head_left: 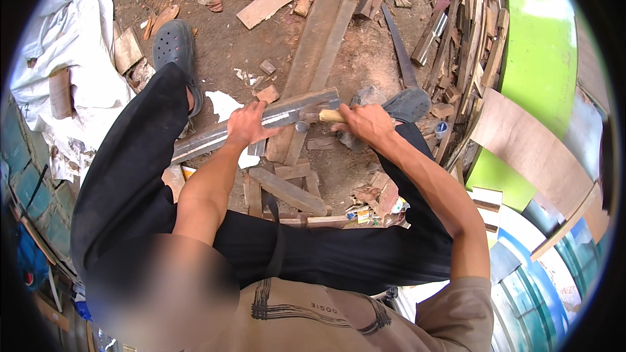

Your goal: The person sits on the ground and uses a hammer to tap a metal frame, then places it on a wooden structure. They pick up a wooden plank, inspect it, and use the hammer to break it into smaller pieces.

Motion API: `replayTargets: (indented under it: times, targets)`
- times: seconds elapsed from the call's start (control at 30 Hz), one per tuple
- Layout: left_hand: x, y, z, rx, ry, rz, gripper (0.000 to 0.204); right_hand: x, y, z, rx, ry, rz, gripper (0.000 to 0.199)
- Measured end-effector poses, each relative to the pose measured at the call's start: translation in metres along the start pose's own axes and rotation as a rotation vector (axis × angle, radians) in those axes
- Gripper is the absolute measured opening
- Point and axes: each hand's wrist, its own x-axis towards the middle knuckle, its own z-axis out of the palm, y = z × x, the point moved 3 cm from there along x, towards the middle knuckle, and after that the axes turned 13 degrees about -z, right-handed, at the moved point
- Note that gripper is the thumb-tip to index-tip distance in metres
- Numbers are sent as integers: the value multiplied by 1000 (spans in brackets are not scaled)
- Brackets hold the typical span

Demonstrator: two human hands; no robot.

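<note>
The grey plank (300, 105) lies slantwise under the left hand (249, 124), which is clamped over it, and extends to both sides of that hand. The right hand (368, 124) is closed around the wooden handle of a hammer (331, 116), its head between the hands; whether it touches the plank is hard to tell. Beyond the hands lies a long board (314, 49); well left of the left hand, a white sheet (81, 45).

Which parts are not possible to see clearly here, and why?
In the head view:
Wooden beam: left end, hidden by the trouser leg.
Hammer: handle's rear part, covered by the right hand.
Left arm: upper part, lost in a round blur.
Green board: far end, cut off by the picture's edge.
</note>
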Motion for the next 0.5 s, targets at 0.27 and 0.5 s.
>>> replayTargets:
  times: [0.27,0.5]
  targets:
    - [1,1,-1,40,-21,4,84,23,-26,-4,124,-21,33,58]
    - [0,0,0,17,-57,-19,83,7,5,0,-50,-77,3,56]
